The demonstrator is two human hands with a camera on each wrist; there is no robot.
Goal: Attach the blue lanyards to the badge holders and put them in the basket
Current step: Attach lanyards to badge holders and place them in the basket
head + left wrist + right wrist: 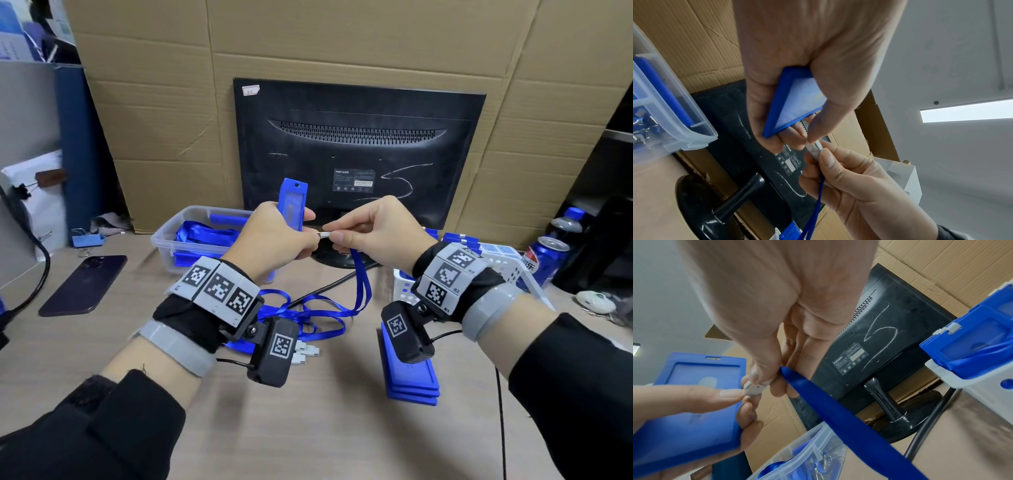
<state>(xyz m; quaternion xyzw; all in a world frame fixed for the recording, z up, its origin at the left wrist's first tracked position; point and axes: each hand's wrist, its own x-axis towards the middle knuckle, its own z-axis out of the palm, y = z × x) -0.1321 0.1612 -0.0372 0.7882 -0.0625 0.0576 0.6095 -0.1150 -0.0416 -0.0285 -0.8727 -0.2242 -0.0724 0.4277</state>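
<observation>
My left hand [274, 240] grips a blue badge holder [293, 202] upright above the table, slot end up; the holder's clear window [797, 104] faces the left wrist camera. Its thumb tip also touches the white clip [324, 234] of a blue lanyard [359, 287]. My right hand [363, 229] pinches that clip [754, 389] between thumb and forefinger, and the ribbon [838, 415] hangs down to the table. More lanyards [301, 322] lie looped on the table. A stack of blue holders [407, 373] lies under my right wrist. The white basket [507, 267] at right holds finished badges.
A clear plastic tub [191, 236] with lanyards and holders stands behind my left hand. A black monitor [359, 154] leans against cardboard at the back, with its cable [318, 291] crossing the table. A phone [85, 284] lies at left. A cola can [544, 257] and bottle stand at right.
</observation>
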